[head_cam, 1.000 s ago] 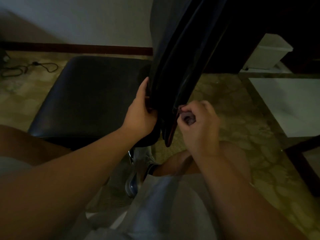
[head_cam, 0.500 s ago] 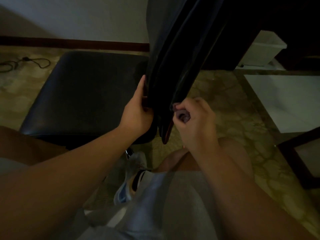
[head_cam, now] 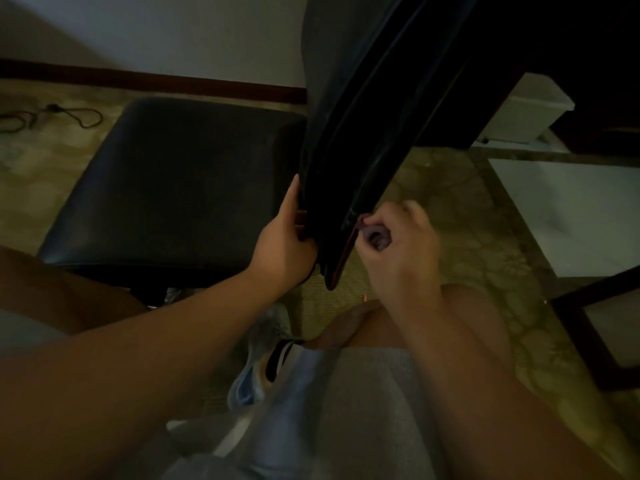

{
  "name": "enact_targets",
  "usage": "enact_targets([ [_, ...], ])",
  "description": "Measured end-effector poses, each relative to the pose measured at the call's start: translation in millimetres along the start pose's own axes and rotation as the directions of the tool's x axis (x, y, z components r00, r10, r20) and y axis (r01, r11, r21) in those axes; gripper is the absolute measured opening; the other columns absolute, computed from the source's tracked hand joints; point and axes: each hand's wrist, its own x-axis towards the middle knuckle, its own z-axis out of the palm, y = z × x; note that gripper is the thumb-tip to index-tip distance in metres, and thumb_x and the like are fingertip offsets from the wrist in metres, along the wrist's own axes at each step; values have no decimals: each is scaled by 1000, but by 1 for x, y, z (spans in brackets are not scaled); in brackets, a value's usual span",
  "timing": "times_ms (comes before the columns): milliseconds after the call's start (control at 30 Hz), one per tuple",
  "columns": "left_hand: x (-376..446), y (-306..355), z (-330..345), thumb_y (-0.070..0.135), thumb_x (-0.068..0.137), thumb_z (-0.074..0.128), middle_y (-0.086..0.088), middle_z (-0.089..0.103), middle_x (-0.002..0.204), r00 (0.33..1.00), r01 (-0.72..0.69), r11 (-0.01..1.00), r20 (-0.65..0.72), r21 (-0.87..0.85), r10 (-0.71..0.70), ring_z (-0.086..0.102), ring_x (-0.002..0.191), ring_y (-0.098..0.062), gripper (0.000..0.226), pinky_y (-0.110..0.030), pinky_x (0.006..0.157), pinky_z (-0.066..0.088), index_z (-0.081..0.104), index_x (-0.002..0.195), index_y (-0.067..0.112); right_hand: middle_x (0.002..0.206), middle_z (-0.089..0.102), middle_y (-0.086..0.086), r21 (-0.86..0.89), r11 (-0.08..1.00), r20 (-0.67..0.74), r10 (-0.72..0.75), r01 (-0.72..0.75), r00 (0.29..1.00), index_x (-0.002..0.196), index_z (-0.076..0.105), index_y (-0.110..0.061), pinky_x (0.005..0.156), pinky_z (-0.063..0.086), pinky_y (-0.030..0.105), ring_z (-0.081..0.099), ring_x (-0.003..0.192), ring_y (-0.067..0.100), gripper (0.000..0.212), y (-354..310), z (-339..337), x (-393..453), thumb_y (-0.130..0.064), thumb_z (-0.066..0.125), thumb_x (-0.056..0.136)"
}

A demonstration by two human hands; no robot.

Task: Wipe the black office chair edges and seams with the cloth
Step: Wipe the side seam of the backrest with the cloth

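The black office chair's seat [head_cam: 173, 188] lies to the left and its backrest [head_cam: 349, 133] rises through the middle of the view, seen edge-on. My left hand [head_cam: 282, 244] grips the lower left edge of the backrest, thumb along it. My right hand [head_cam: 398, 247] is curled round a small bunched purple-grey cloth [head_cam: 375, 237] and presses it against the seam on the backrest's lower right edge. Most of the cloth is hidden inside my fist.
A white bin [head_cam: 530, 109] stands at the back right under dark furniture. A white panel [head_cam: 571, 209] and a dark wooden frame [head_cam: 588, 327] lie on the right. Cables [head_cam: 52, 116] trail on the patterned floor at far left. My knees and shoe [head_cam: 256, 368] are below.
My right hand with the cloth has slid slightly down and right along the backrest seam. My left hand keeps its grip on the edge.
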Motion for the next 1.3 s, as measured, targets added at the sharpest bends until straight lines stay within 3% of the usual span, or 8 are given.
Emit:
enact_targets([
  [133, -3, -6, -2, 12, 94, 63, 6, 67, 119, 998, -26, 962, -52, 271, 41, 67, 100, -14, 82, -7, 72, 45, 16, 160, 22, 96, 54, 3, 63, 998, -16, -26, 26, 1000, 88, 68, -7, 71, 40, 1, 52, 76, 1, 14, -2, 1, -3, -3, 76, 77],
  [300, -5, -21, -12, 23, 91, 64, -9, 60, 137, 988, 71, 901, 92, 428, -122, 63, 116, -30, 86, -35, 92, 52, 15, 160, 31, 96, 54, 1, 13, 1000, 107, -14, 13, 994, 88, 67, -11, 66, 39, 4, 57, 78, 11, 14, 0, 7, -6, -8, 76, 77],
  [467, -15, -38, -29, 36, 98, 52, 4, 18, 167, 903, -190, 489, 346, 852, -253, 13, 154, -23, 71, -59, 119, 17, 17, 159, 33, 97, 54, 0, 55, 998, 100, -15, 9, 995, 89, 66, -12, 69, 42, 4, 56, 79, 9, 17, 2, 10, -7, -6, 77, 77],
  [533, -16, -43, -33, 36, 98, 52, 6, 7, 168, 886, -237, 414, 370, 879, -280, 5, 155, -21, 73, -61, 119, 11, 14, 160, 35, 95, 54, 0, 37, 999, 114, -41, 37, 993, 87, 66, -10, 69, 41, 3, 55, 77, 8, 16, 3, 14, -9, -5, 77, 75],
  [767, -19, -40, -26, 34, 99, 51, 4, 5, 169, 887, -194, 448, 351, 873, -299, 0, 155, -22, 73, -60, 120, 9, 12, 160, 31, 98, 56, 4, 75, 997, 66, 0, -5, 998, 88, 64, -11, 69, 45, 8, 59, 80, 11, 16, 2, 12, -7, -5, 75, 78],
  [900, -21, -39, -30, 37, 98, 52, 2, 0, 169, 863, -255, 404, 395, 879, -314, -1, 155, -24, 78, -59, 120, 8, 6, 161, 29, 96, 56, 2, 100, 995, -5, 5, -4, 1000, 87, 65, -10, 69, 42, 5, 55, 78, -1, 14, 2, 8, -7, -4, 74, 78],
  [1133, -19, -43, -28, 37, 95, 56, 3, 0, 169, 860, -260, 363, 386, 895, -334, 0, 155, -23, 84, -55, 120, 18, 5, 161, 30, 95, 56, 1, 68, 998, 46, 2, -5, 999, 85, 65, -12, 67, 43, 8, 55, 76, 4, 11, 5, 11, -9, -9, 73, 79],
  [1300, -11, -32, -39, 38, 95, 58, 5, -5, 169, 801, -338, 327, 452, 883, -393, 0, 155, -21, 88, -47, 119, 27, 0, 161, 32, 93, 59, 1, 25, 999, 114, 33, -36, 993, 82, 66, -12, 67, 41, 3, 55, 75, -2, 14, 3, 14, -10, -3, 75, 78],
])
